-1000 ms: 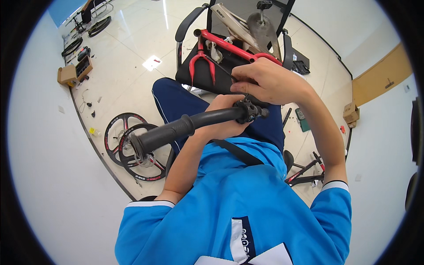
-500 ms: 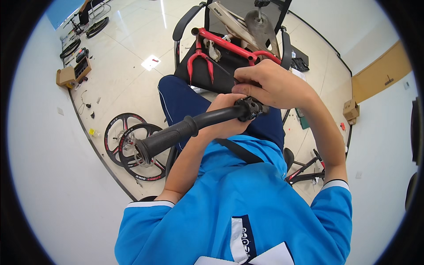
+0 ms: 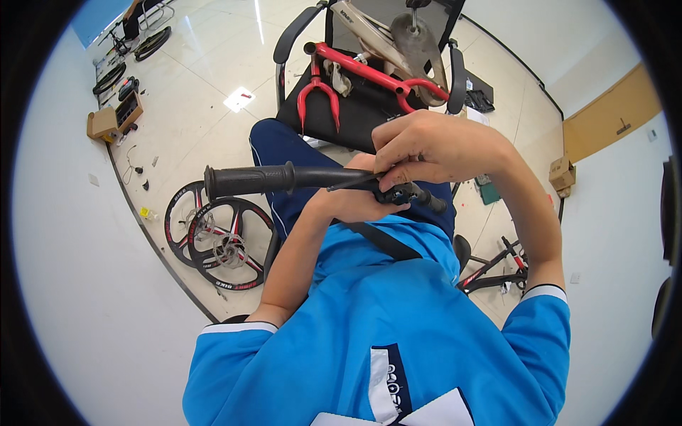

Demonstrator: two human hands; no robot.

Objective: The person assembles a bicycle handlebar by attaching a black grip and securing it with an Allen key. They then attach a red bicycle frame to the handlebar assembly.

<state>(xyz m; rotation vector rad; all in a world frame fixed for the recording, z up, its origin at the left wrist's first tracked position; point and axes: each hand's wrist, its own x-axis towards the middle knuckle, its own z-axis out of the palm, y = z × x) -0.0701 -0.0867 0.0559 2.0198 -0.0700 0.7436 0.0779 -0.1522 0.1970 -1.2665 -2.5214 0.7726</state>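
Observation:
A black bicycle handlebar (image 3: 323, 176) lies across my lap, its rubber grip (image 3: 245, 182) pointing left and a stem clamp (image 3: 395, 194) at its right part. My left hand (image 3: 348, 204) is wrapped round the bar and clamp from below, most of its fingers hidden. Just above the clamp, my right hand (image 3: 444, 147) pinches a thin dark rod (image 3: 349, 183), which looks like a hex key and slants left along the bar. Its far end and any contact with a bolt are hidden by the fingers.
A black armchair (image 3: 298, 117) ahead holds a red bike frame with fork (image 3: 362, 67) and a beige frame piece (image 3: 376, 35). Two black wheels (image 3: 231, 248) lie on the floor at left, near a cardboard box (image 3: 104, 124). A dark frame (image 3: 494, 271) lies at right.
The handlebar has turned, its grip end swinging up and away so the bar now lies nearly level. My right hand has dropped slightly, and the rod now points left instead of up and away.

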